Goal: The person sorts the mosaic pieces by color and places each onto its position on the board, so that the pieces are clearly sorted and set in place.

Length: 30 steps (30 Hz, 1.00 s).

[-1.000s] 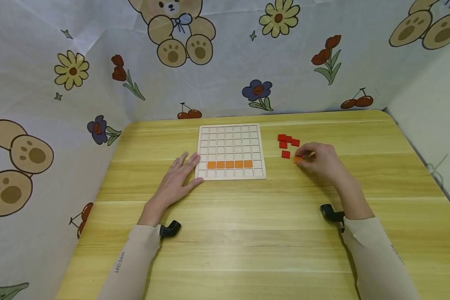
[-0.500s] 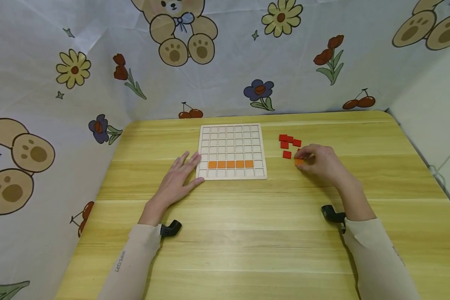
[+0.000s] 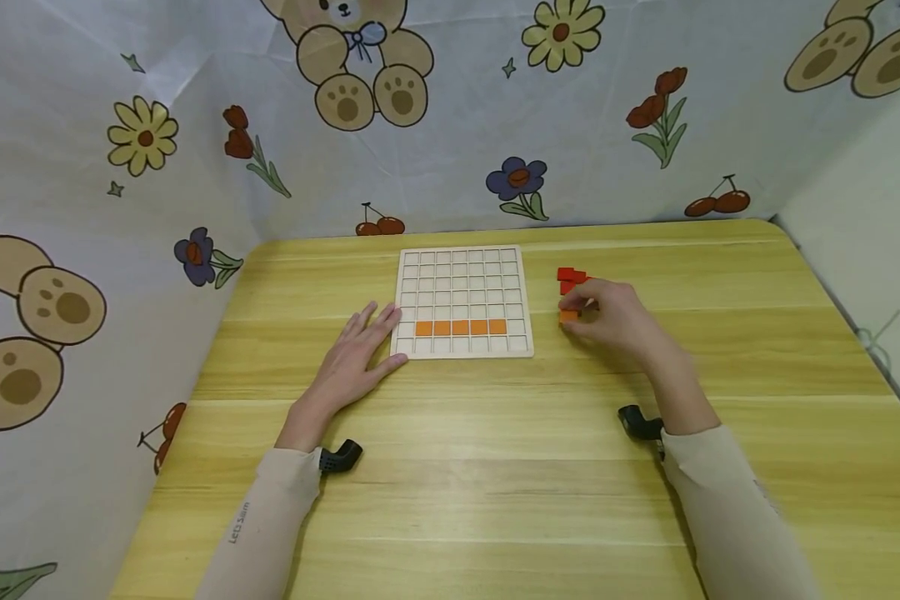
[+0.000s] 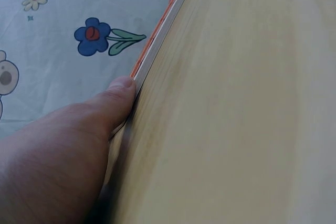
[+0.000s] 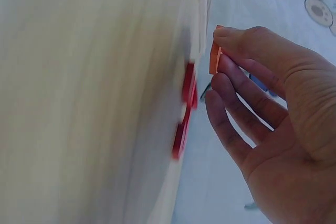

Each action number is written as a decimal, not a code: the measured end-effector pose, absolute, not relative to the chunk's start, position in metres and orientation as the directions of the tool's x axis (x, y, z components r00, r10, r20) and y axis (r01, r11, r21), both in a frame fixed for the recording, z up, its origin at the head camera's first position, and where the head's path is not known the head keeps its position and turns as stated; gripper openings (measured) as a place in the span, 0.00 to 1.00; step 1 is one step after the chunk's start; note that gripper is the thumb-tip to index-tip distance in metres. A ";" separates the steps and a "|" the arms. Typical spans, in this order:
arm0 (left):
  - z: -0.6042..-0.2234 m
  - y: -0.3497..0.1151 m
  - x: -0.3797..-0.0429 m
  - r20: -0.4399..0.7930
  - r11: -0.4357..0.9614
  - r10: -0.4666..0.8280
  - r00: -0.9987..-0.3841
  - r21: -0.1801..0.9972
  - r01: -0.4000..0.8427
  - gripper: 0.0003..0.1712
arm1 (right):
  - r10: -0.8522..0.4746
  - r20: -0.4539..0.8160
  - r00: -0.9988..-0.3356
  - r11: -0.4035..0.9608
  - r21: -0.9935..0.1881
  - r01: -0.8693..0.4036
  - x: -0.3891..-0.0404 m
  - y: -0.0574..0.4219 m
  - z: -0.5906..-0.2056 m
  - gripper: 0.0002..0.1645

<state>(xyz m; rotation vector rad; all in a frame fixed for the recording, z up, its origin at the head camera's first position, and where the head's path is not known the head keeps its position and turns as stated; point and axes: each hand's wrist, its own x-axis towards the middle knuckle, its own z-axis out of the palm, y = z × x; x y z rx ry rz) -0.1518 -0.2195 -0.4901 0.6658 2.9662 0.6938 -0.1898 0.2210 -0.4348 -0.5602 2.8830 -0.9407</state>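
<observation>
A pale square board (image 3: 461,288) with a raised grid lies on the table. One row near its front edge holds several orange square tiles (image 3: 461,327) side by side. My left hand (image 3: 348,358) rests with spread fingers at the board's left edge; the left wrist view shows the thumb (image 4: 119,94) against its near side. To the right of the board, my right hand (image 3: 611,317) pinches another orange tile (image 5: 215,52) between thumb and fingers, lifted off the table in the right wrist view. Behind it lie red square tiles (image 3: 567,274), partly hidden by the fingers.
The wooden table (image 3: 487,483) reaches back to a white cloth (image 3: 450,100) printed with bears and flowers. A white wall (image 3: 862,225) stands at the right. Black wrist cameras (image 3: 341,457) stick out from both sleeves.
My right hand has lifted the orange tile and carried it left, towards the board, passing in front of the red tiles. My left hand stays put.
</observation>
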 end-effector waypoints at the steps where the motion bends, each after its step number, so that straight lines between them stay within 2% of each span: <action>1: -0.490 -0.220 -0.152 0.073 0.810 0.411 -0.909 0.429 0.401 0.45 | -0.365 0.067 -0.929 0.742 -0.582 -0.333 -0.191 0.215 -0.434 0.14; 6: -0.491 -0.221 -0.152 0.072 0.811 0.409 -0.910 0.428 0.398 0.45 | -0.410 0.082 -0.908 0.707 -0.601 -0.373 -0.196 0.187 -0.434 0.14; 13: -0.492 -0.221 -0.153 0.077 0.810 0.418 -0.905 0.421 0.409 0.45 | -0.439 0.036 -0.898 0.678 -0.642 -0.357 -0.198 0.161 -0.437 0.14; 30: -0.493 -0.221 -0.154 0.070 0.809 0.418 -0.906 0.426 0.406 0.45 | -0.446 0.002 -0.895 0.671 -0.661 -0.336 -0.193 0.154 -0.441 0.17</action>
